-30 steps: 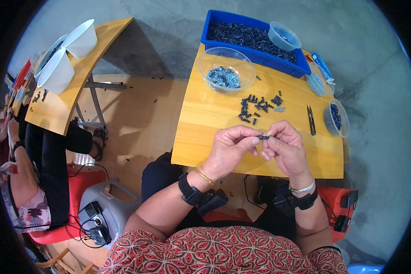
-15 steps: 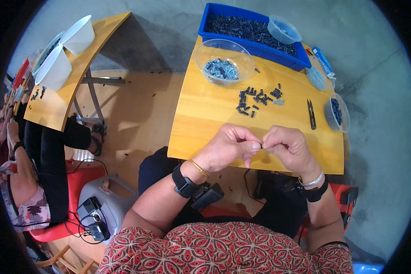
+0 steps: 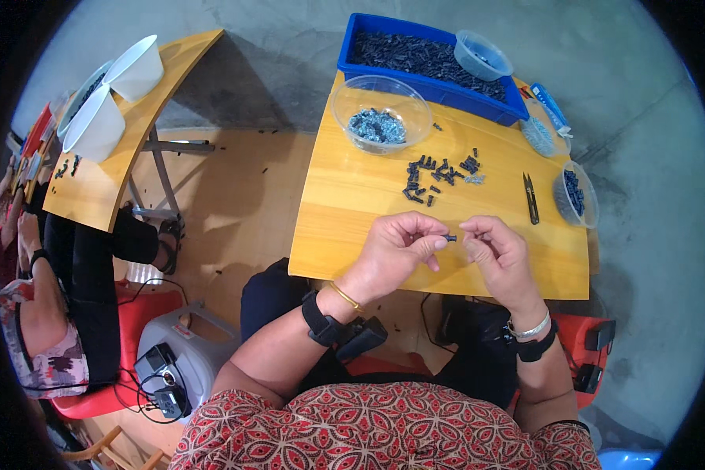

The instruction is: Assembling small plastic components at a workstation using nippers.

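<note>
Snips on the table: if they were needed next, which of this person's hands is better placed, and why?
Probably the right hand: it is nearer the snips and apart from the small dark piece, which the left hand pinches.

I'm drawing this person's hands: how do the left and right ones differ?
The left hand pinches a small dark piece; whether the right hand holds anything is unclear. The left hand has a gold-coloured bangle at its wrist, the right hand a silvery bangle. Both have black wrist straps.
</note>
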`<state>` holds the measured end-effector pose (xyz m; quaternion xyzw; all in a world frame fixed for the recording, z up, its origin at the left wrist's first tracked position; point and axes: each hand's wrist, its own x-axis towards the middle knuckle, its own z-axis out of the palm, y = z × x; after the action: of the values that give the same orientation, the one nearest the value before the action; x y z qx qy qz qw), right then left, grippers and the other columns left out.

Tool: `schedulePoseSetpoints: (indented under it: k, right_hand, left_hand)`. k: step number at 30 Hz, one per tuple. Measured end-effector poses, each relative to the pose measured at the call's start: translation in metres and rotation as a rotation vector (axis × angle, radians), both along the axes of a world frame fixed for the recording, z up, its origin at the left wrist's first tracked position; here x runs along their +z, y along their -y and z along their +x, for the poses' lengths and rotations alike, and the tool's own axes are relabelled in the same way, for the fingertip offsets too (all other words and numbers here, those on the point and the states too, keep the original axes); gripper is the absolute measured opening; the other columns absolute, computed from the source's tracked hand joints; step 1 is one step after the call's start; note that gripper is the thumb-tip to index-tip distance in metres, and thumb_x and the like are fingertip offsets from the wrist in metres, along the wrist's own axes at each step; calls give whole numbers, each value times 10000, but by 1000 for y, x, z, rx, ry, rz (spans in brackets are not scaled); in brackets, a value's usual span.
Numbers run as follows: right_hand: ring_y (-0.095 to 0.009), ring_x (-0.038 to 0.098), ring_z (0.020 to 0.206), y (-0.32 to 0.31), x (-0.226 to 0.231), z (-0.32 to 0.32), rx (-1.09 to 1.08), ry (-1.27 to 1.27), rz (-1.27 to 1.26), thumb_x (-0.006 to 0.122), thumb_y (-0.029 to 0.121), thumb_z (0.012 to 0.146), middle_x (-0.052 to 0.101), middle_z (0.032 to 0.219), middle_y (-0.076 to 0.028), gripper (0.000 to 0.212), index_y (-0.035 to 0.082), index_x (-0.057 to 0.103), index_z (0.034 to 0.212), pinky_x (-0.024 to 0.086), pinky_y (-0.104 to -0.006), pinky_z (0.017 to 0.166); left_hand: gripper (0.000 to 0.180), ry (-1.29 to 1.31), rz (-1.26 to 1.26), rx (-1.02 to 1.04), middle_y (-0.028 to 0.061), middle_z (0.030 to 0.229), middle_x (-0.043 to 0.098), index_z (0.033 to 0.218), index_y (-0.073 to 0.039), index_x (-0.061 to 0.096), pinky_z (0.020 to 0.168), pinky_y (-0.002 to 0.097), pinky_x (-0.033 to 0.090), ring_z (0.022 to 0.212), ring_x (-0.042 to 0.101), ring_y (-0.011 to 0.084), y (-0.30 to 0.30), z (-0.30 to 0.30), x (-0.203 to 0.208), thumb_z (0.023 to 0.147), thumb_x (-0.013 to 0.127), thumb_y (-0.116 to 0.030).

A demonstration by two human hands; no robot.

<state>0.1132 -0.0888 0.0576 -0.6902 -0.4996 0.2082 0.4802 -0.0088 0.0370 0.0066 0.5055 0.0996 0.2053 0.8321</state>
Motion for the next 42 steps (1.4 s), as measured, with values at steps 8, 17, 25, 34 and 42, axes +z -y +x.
schedulePoseSetpoints:
  k: [8,17,25,34,42]
  right_hand:
    - [-157,535,622,-4,2,-5,5,293,44,583,6,779,545,713,-75,90,3,547,861,439,-254,567]
    - [-58,489,621,2,-9,-9,-60,-116,29,555,32,828,535,700,2,50,-2,545,862,417,-204,553]
    - [-61,491,631,0,-23,-11,-87,-267,50,552,42,833,549,728,-6,46,9,544,864,416,-202,563]
    - [-312,502,784,8,-40,-6,-85,585,92,579,-35,659,525,810,-123,141,12,532,783,414,-376,696]
    - [-310,511,813,16,-37,-7,-129,681,43,552,-49,659,533,836,-121,127,-4,542,777,415,-381,725]
  left_hand:
    - [151,16,54,4,58,831,622,942,24,590,598,220,493,631,588,106,2,3,0,798,604,-18]
    - [212,61,-252,-49,87,885,620,1012,26,579,660,279,537,719,605,143,4,1,-3,804,587,-10]
    - [156,31,-310,-4,88,853,617,963,31,594,670,286,534,692,593,136,9,4,-5,816,577,-18]
    - [119,15,1010,296,82,696,591,804,-36,622,670,330,431,716,566,233,15,14,-5,688,626,-8]
    - [63,-68,1203,330,84,692,566,718,-68,603,724,358,370,716,534,264,23,14,-7,666,628,-43]
